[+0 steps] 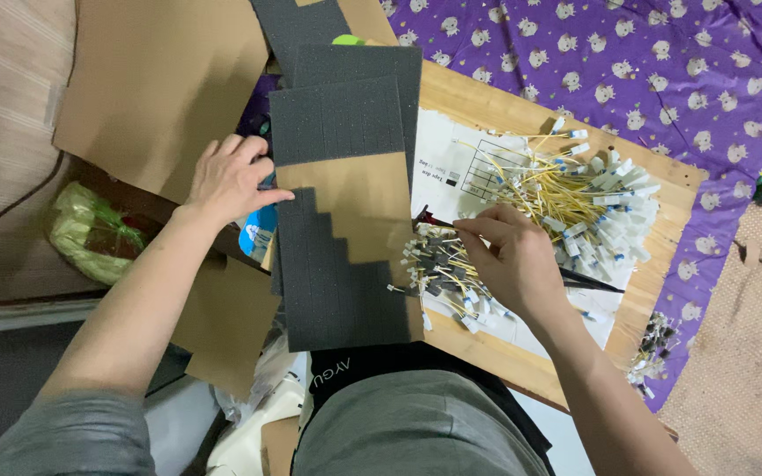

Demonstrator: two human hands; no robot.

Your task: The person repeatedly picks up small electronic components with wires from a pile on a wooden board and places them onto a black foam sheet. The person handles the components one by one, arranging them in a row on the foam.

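Left hand [231, 181]: fingers resting open on the grey foam sheet's [341, 220] nine o'clock edge.
Right hand [513, 260]: fingers pinching a black piece [438, 222] above the yellow wires [447, 273].

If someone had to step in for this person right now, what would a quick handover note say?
Left hand: resting flat on the edge of the grey foam sheet, steadying it; it grips nothing.
Right hand: fingers pinched at the small pile of foam-tipped yellow wires, with black tweezers under it.
Large wire heap lies further back on the paper sheet, on the wooden board.
Done: much of the foam sheet's squares are gone, leaving a stepped edge on brown backing.
Left: the remaining foam squares and the large heap.
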